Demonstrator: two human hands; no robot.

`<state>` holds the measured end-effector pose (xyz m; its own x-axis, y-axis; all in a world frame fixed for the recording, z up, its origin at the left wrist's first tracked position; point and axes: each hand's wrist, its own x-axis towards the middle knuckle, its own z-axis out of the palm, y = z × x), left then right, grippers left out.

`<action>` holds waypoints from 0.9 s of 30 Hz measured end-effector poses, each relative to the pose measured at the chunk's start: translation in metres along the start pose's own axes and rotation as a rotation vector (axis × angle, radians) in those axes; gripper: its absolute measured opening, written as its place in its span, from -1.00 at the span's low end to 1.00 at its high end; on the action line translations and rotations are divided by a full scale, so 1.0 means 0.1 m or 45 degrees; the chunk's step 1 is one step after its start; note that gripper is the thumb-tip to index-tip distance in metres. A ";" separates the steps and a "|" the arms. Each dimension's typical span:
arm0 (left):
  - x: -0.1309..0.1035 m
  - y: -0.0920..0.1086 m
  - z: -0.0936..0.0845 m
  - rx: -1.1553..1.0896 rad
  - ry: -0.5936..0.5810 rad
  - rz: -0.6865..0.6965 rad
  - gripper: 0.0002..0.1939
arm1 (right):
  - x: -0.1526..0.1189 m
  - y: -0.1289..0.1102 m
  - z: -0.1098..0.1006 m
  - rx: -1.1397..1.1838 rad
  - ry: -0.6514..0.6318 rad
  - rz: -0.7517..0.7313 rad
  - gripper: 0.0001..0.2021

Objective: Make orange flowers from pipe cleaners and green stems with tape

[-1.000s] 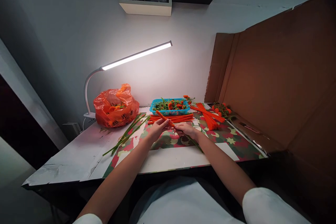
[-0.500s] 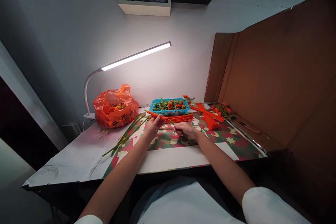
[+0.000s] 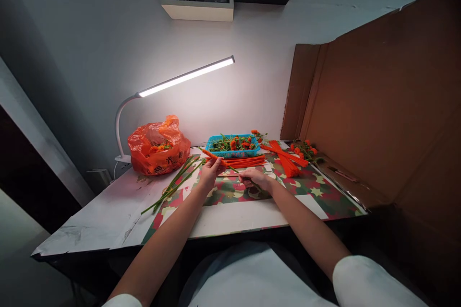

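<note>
My left hand point(image 3: 212, 171) is closed, thumb and fingers pinching an orange fuzzy coil point(image 3: 209, 154), which looks like a pipe cleaner wound round a thin green stem point(image 3: 232, 169). Both ends of the coil stick out past the fingers, and the stem slants down to the right. Lower on that stem, my right hand point(image 3: 254, 177) is closed round it, its fingertips partly hidden. Just behind the hands, a bundle of straight orange pipe cleaners point(image 3: 247, 161) lies on the table.
Loose green stems point(image 3: 172, 188) lie at the left, near an orange plastic bag point(image 3: 158, 148) holding orange flowers. A blue basket point(image 3: 232, 155) of finished flowers stands behind. Crossed orange bundles point(image 3: 288, 162) and more flowers point(image 3: 304, 148) are at the right. A lamp point(image 3: 187, 76) and cardboard wall point(image 3: 382, 105) border the table.
The far end of the orange coil has tipped slightly up and to the left, with bare green stem now showing beyond it. Both hands keep nearly the same places.
</note>
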<state>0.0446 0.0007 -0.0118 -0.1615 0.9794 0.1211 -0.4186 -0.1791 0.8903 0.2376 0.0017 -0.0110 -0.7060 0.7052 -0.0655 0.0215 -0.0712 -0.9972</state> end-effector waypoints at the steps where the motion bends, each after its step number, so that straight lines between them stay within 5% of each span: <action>1: 0.00 0.00 0.00 0.002 -0.003 0.001 -0.64 | 0.00 0.00 0.00 0.001 -0.002 -0.002 -0.72; 27: -0.03 0.01 0.01 0.069 -0.024 0.038 -0.56 | -0.02 -0.02 0.01 -0.024 -0.020 0.027 -0.73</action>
<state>0.0457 -0.0018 -0.0112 -0.1561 0.9753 0.1561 -0.3646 -0.2037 0.9086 0.2381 -0.0001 -0.0093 -0.7161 0.6927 -0.0859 0.0496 -0.0723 -0.9961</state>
